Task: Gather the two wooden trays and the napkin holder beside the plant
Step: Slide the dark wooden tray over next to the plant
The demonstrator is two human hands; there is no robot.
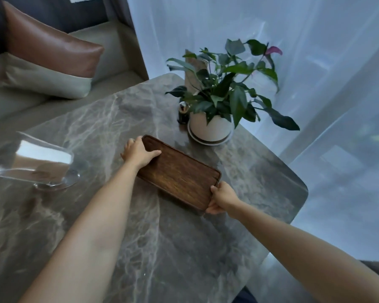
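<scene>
A dark wooden tray point(179, 173) lies on the grey marble table point(109, 119), just in front of the potted plant point(219, 101). My left hand point(138, 153) grips the tray's far left end, thumb on its inner surface. Its near right corner is held by my right hand point(222, 197). A dark napkin holder with a shiny ball top point(183, 113) stands to the left of the white pot, with a tall brownish sheet point(194, 73) rising behind the leaves. I cannot tell whether a second tray lies under this one.
A clear glass dome on a stand point(39, 162) sits at the table's left. A sofa with a brown and beige cushion point(48, 55) lies beyond the table. Sheer white curtains point(315, 62) hang along the right, close to the table's rounded edge.
</scene>
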